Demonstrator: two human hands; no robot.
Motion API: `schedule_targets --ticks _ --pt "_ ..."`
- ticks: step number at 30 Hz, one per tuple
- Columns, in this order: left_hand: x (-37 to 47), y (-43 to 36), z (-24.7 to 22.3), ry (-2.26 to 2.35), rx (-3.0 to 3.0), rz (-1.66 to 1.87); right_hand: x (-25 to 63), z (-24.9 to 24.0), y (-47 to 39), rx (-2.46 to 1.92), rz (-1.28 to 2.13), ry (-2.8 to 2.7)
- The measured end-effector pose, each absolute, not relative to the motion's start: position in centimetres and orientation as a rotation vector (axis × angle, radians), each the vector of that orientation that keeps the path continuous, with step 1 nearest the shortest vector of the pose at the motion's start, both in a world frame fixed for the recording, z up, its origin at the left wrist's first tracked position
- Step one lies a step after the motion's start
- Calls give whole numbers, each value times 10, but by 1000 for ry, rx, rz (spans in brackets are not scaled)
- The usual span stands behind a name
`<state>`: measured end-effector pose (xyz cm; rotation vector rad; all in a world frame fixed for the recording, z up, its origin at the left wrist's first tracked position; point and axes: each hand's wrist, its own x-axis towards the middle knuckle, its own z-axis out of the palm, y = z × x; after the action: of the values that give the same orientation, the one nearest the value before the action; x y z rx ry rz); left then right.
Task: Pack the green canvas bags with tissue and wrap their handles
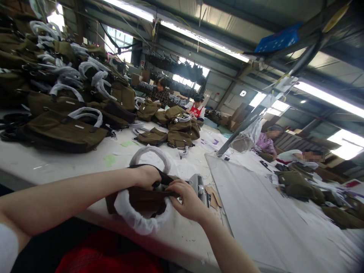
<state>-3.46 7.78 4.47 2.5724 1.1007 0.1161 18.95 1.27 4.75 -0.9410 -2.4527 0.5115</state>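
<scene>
A dark brown handbag [142,199] lies on the white table [256,220] in front of me, its two handles wrapped in white foam [136,220]. My left hand [148,176] grips the bag's top edge near the far handle. My right hand [186,199] pinches the bag's rim at its opening, fingers curled on the fabric. A grey tool [197,184] lies just beyond my right hand, partly hidden.
A tall pile of olive handbags with wrapped handles [65,98] fills the table's left. More bags [176,129] lie further back. Several other people [196,108] sit at the far end and right. A slanted pole [256,113] crosses the middle. Cardboard tags [213,195] lie nearby.
</scene>
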Motion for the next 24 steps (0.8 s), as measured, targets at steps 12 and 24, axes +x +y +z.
schedule_targets --ticks 12,24 --pt "-149 60 52 1333 1436 1133 192 34 20 -1003 525 -2329" --pt "-184 80 -4 1566 1072 1355 177 38 19 -980 490 -2388"
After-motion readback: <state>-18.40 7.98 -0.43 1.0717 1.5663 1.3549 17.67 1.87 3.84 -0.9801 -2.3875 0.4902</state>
